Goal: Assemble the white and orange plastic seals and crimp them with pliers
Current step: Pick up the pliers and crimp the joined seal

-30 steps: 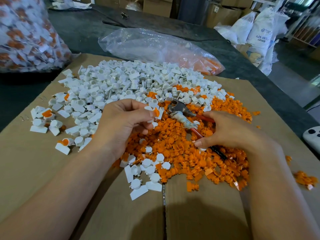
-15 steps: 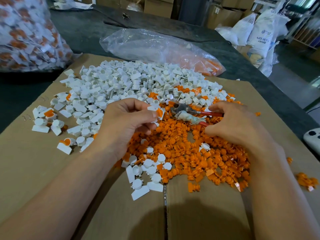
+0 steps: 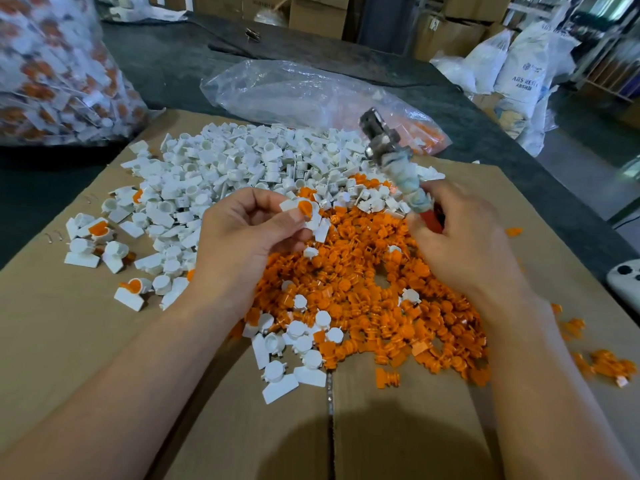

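1. Upper left of frame: a big sack (image 3: pixel 52 71) was packed with white-and-orange pieces. Probably finished stock, but too blurred to confirm.
2. Left side of the cardboard (image 3: pixel 52 323): a few joined seals (image 3: pixel 100 230) lay apart from the heaps, with orange showing inside white. Likely the done batch, and a small one. Could not tell if they were crimped.
3. Upper centre: the white pile (image 3: pixel 242 157) was large and loose. A clear bag (image 3: pixel 294 91) lay behind it.
4. Centre: the left hand (image 3: pixel 242 237) pinched one seal (image 3: pixel 304 209) between thumb and fingertips, a white body with an orange plug seated in it. It was held just above where the two heaps met.
5. Lower centre to right: the orange pile (image 3: pixel 363 306) was also large, with a few white bodies mixed in.
6. Right of centre, upper: the pliers (image 3: pixel 391 157) had their head raised, apart from the held seal. The jaws were blurred, so could not tell whether they stood apart or closed.
7. Right: the right hand (image 3: pixel 464 244) had its fingers wrapped round the red handles.
8. Progress call: early. This seal looked assembled with its crimp not yet made, and most parts lay unjoined.
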Available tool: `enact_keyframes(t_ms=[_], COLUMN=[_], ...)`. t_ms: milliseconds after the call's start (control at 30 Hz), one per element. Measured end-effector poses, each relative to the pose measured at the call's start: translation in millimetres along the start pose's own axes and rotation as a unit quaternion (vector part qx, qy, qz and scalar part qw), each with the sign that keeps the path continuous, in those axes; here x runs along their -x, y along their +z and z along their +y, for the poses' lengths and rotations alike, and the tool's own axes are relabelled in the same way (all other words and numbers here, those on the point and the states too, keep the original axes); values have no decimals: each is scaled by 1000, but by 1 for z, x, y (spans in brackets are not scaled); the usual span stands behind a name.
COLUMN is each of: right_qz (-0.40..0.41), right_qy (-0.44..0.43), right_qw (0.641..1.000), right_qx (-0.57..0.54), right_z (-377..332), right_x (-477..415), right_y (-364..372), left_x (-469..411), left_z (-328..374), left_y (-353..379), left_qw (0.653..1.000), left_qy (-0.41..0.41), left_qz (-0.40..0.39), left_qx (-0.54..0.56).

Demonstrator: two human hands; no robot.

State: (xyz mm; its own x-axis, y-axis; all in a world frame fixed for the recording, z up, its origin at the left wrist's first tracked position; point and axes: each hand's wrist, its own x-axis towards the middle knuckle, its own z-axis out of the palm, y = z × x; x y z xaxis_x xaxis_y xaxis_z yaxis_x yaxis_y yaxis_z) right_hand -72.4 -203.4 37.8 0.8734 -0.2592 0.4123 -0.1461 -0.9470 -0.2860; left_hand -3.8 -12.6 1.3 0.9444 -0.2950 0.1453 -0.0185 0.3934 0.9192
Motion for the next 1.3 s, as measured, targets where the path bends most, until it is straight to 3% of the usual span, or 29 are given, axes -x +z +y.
enact_keyframes(t_ms=[133,267,567,1067,1300], right_qz=[-10,-42,-105,-81,-113], right_qy=[-34,-43,-77,-113,-102], right_qw=[995,998,991,989,988], right_qx=[91,23,-13,55,-8], right_z=[-9,-17,-26,-23,-25], right_x=[4,6,11,9,12], right_y=[5,13,24,21,23], left_x=[-1,-2,-2,-2,-3], left_z=[1,1,2,-2,-2], left_y=[0,-1,0,0,-1], left_qw=[999,998,996,997,997], left_qy=[22,40,65,62,62], left_qz=[23,44,55,41,44], left_qx=[9,22,23,22,2])
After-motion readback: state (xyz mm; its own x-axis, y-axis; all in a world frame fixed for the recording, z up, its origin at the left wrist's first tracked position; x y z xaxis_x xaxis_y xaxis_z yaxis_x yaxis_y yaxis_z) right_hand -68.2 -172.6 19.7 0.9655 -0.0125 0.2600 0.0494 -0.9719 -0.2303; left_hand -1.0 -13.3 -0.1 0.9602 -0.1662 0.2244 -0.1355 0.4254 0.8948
